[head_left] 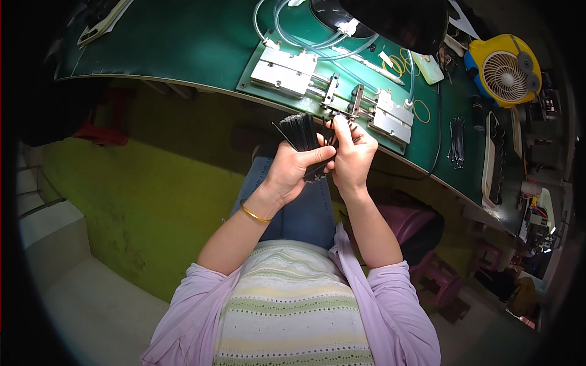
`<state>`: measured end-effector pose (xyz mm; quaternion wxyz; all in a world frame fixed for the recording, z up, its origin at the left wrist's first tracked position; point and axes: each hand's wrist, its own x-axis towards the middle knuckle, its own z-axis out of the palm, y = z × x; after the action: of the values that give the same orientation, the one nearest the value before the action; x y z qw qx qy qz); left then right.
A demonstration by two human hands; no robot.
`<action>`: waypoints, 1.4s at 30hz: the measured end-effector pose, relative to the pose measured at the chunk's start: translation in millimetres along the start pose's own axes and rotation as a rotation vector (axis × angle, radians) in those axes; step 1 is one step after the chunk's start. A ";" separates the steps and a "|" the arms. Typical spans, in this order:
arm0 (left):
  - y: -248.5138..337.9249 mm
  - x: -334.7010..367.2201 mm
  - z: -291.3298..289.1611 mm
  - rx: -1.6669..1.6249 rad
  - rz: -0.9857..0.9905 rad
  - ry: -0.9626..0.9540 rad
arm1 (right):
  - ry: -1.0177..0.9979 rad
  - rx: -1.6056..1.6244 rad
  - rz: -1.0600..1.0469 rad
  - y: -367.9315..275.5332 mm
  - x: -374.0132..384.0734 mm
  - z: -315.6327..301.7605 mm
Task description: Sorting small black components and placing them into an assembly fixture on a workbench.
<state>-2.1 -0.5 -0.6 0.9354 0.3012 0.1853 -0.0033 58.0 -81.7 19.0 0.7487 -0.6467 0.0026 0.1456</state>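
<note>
My left hand (pixel 289 168) is closed around a thick bundle of thin black wires (pixel 296 132), whose ends fan out above the thumb. Close beside it, my right hand (pixel 354 155) has its fingers bent in a pinch, with a few black wires of the same sort between them. Just beyond the fingertips stands a metal clamping fixture on the table edge, with a left silver cylinder block (pixel 284 70), a right silver block (pixel 392 119) and two dark upright jaws between them. The wire tips at the jaws are too small to make out clearly.
Clear air hoses (pixel 299 43) loop over the green table (pixel 183 46). A black lamp shade (pixel 397 21) hangs above the fixture. Rubber bands (pixel 400 63), a yellow-and-blue fan (pixel 505 72) and another bunch of black wires (pixel 456 142) are toward the right. A purple stool (pixel 438 277) stands below.
</note>
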 end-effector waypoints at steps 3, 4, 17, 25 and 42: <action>0.1 -0.7 0.4 -0.019 -0.007 0.006 | -0.009 -0.029 0.009 -2.0 -2.0 -0.6; 0.3 -0.8 0.0 -0.020 -0.008 0.004 | -0.009 -0.029 0.007 -2.9 -3.0 -0.2; 3.7 -2.8 1.3 0.023 0.004 0.028 | -0.035 -0.024 0.031 -10.0 -3.9 2.5; 1.8 1.7 -0.5 0.002 0.002 -0.030 | -0.052 -0.008 0.026 -6.3 -0.1 -1.0; 4.6 -2.6 0.7 0.098 0.024 0.016 | -0.023 -0.075 0.014 -11.8 -5.5 3.8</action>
<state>-3.8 2.6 3.4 0.9179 0.3491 0.1889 0.0014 54.6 -80.6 32.1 0.7230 -0.6725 -0.0068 0.1581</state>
